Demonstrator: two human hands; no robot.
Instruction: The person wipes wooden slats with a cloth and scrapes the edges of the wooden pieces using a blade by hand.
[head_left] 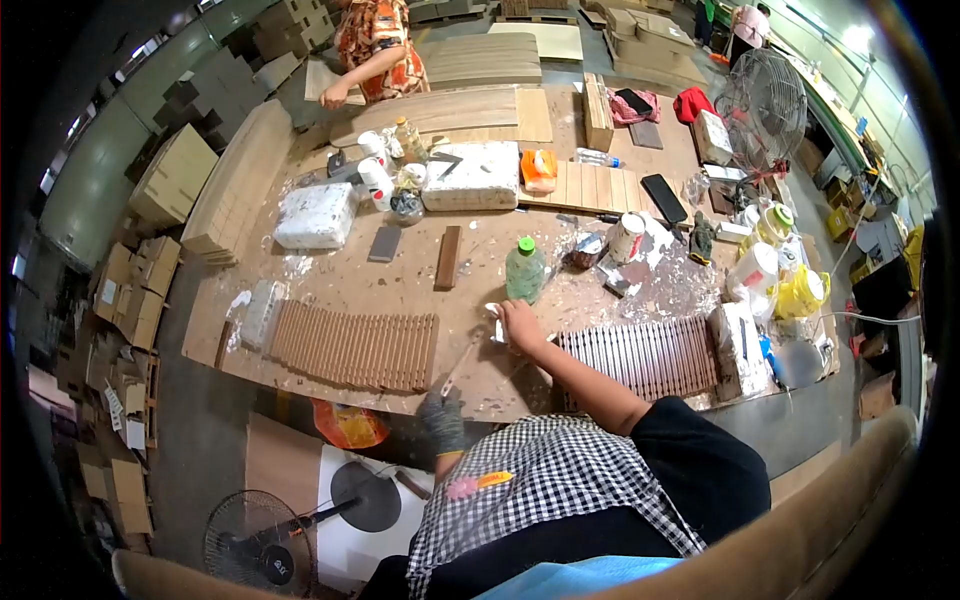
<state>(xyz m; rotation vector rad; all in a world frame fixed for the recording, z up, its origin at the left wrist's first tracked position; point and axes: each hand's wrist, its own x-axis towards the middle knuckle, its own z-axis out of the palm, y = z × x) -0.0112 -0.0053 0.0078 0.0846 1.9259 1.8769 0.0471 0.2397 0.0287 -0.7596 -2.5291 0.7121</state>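
My left hand (441, 420), in a grey glove, is at the table's front edge, closed on a slim, light-coloured tool (452, 378) whose exact kind I cannot make out. My right hand (519, 326) is bare and pinches a crumpled white wipe (494, 314) over the board. Just beyond it stands a clear bottle with a green cap (525, 270). To the left of my hands lies a row of brown wooden strips (355, 347). Another row of strips, with pale edges (640, 358), lies under and beside my right forearm.
White-smeared blocks (470, 178) (316, 216) and a phone (664, 198) lie farther back. Paint-stained tubs (752, 270) and a fan (765, 110) stand at the right. Across the table, another person's hand (335, 95) is near long boards. A second fan (262, 550) stands below left.
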